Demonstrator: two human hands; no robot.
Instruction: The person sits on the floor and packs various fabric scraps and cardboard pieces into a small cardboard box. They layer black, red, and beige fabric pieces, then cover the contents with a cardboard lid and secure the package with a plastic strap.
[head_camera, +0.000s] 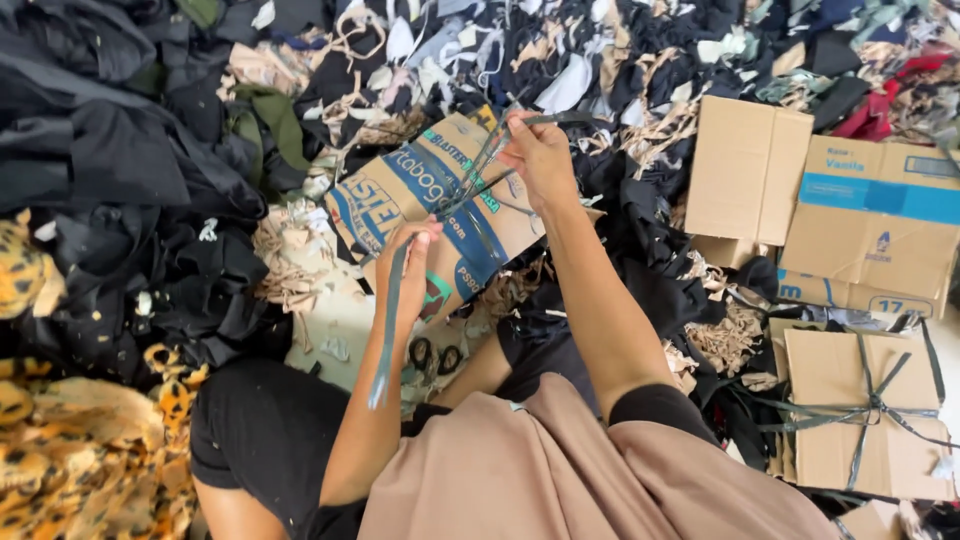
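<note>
I sit among fabric scraps. My left hand (408, 262) pinches several thin dark grey fabric strips (385, 330) that hang down past my forearm. My right hand (540, 155) is raised further away and grips the other end of the strips, which stretch taut between both hands. Below the strips lies a flattened printed cardboard box (420, 190). Black-handled scissors (436, 356) rest on the cardboard near my knee, untouched.
Heaps of dark cloth (110, 150) lie at left, leopard-print fabric (70, 440) at lower left, mixed offcuts (620, 60) at the top. Cardboard boxes (870, 230) stand at right; one bundle (860, 410) is tied with grey strips.
</note>
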